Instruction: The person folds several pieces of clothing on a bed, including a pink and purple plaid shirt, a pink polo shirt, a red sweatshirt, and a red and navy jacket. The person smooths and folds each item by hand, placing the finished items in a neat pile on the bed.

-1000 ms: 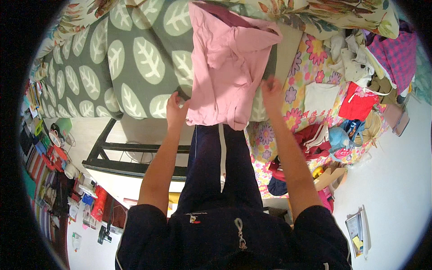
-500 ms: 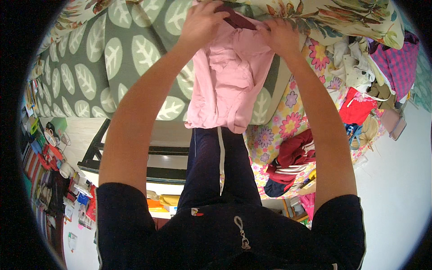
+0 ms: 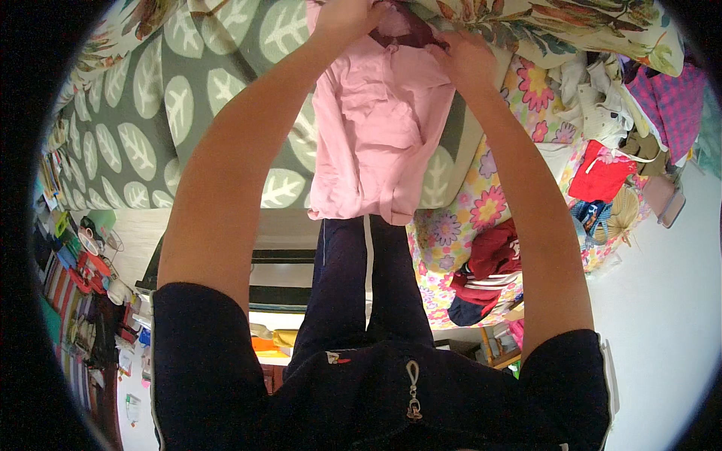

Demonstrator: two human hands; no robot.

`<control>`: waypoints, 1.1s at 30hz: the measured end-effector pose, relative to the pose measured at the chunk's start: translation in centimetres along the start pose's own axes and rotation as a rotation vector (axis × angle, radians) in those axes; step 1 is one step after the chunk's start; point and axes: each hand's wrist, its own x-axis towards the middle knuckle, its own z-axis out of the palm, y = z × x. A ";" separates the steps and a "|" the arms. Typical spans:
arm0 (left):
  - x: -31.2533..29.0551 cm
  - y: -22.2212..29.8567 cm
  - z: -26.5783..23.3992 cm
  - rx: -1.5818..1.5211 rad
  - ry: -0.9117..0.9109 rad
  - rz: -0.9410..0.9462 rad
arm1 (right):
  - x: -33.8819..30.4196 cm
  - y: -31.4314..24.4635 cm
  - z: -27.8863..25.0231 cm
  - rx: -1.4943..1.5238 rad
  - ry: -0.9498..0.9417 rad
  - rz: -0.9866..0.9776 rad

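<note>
A pink long-sleeved garment [image 3: 372, 135], folded narrow, lies on the leaf-patterned bedding in front of me. Its top opening shows a dark maroon inner side with a bit of pink in it. At the upper left of that opening my left hand [image 3: 344, 24] grips the cloth, partly cut off by the picture's top edge. My right hand [image 3: 472, 64] has its fingers closed on the upper right edge of the garment. Its lower end hangs slightly over the bed's front edge, against my dark trousers [image 3: 346, 278].
Grey-green leaf-print bedding [image 3: 180, 105] spreads to the left. On the right, a flowered sheet [image 3: 489, 203] bears a maroon garment [image 3: 492, 259], a red cloth [image 3: 599, 171] and a purple checked cloth [image 3: 665, 113]. Floral fabric [image 3: 579, 34] bunches along the back. Cluttered belongings [image 3: 90, 263] stand at far left.
My left hand has moved further away, toward the top edge. The garment's top opening is spread wider, showing pink inside the maroon. My right hand stays at the upper right edge.
</note>
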 end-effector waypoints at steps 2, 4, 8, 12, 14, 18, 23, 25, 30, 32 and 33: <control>0.7 0.8 -0.2 -0.056 0.011 -0.011 | 0.9 -1.2 -1.2 -0.048 -0.036 -0.018; 1.2 1.4 -1.0 -0.054 -0.065 -0.021 | 1.7 -2.6 -1.8 -0.110 -0.044 -0.007; 1.8 2.0 -1.7 -0.031 -0.168 -0.034 | 2.9 -1.9 0.1 -0.249 -0.068 0.094; 0.5 -0.7 -3.5 0.085 -0.288 0.040 | 4.0 0.6 0.7 -0.087 -0.188 0.277; -0.5 -1.2 -5.0 0.197 -0.356 -0.048 | 3.9 1.5 -0.6 -0.006 -0.140 0.175; -1.1 -2.4 -5.8 0.145 -0.260 -0.132 | 3.3 7.0 -0.4 -0.084 -0.087 -0.134; -3.7 -1.6 -9.4 -0.208 -0.188 -0.210 | 3.4 2.5 -6.1 0.455 -0.243 0.150; -5.2 0.4 -8.0 -0.318 -0.157 -0.239 | 0.6 3.9 -7.1 0.454 -0.201 0.091; -16.9 2.8 -6.3 -0.537 -0.003 -0.219 | -9.3 -1.9 -10.3 0.715 -0.295 0.451; -19.7 4.6 -6.4 -0.934 0.020 -0.590 | -11.6 -3.4 -10.3 1.000 -0.259 0.662; -20.3 5.1 -6.1 -1.251 0.088 -0.763 | -12.2 -3.8 -10.1 1.131 -0.233 0.766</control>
